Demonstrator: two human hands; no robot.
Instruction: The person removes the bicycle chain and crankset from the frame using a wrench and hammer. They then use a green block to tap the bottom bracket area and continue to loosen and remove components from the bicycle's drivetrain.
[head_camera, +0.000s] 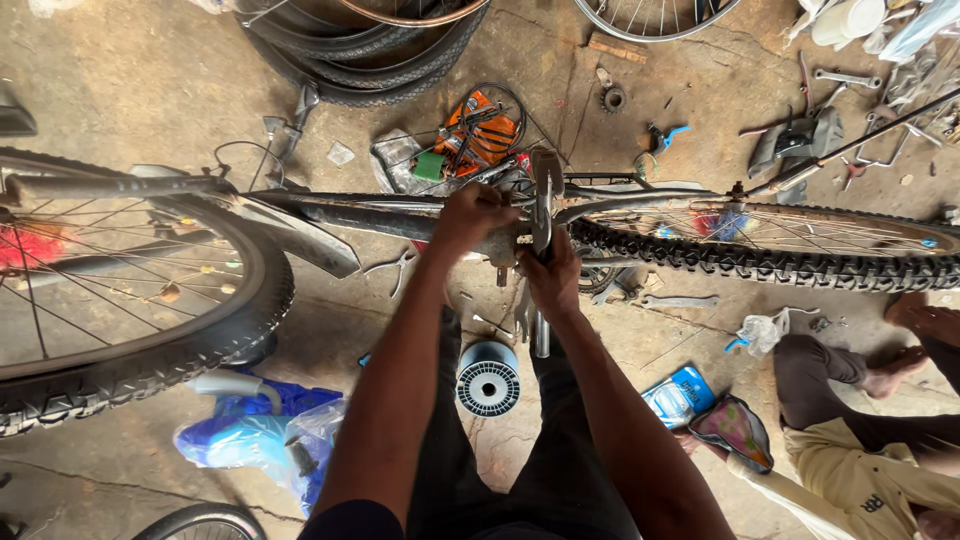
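The bicycle frame (400, 215) lies across the view, upside down by the look of it, with the bottom bracket area (505, 245) at centre, between the front wheel (150, 330) on the left and the rear wheel (780, 250) on the right. A crank arm (545, 205) stands up from that centre point, its pedal end blurred.

The left hand (470, 215) is closed over the frame tube just beside the bracket, fingers wrapped around it. The right hand (552, 280) is closed around a metal tool shaft (541, 335) whose upper end meets the bracket; the head of the tool is hidden by the hands, so its kind cannot be told.

For this step, judged from the grip: keep the left hand bracing the frame so that it does not rock, seat the tool squarely before loading it, and apply force in line with the shaft to avoid slipping off the fitting.

On the concrete floor (120, 90) near the knees lies a spool of wire (488, 378), with a blue plastic bag (250, 440) to the left and a blue packet (678, 395) to the right. Stacked tyres (370, 60), an orange pouch (480, 135), spanners (845, 77) and a sprocket (613, 98) lie beyond the frame. Another person's legs (860, 390) rest at the right.
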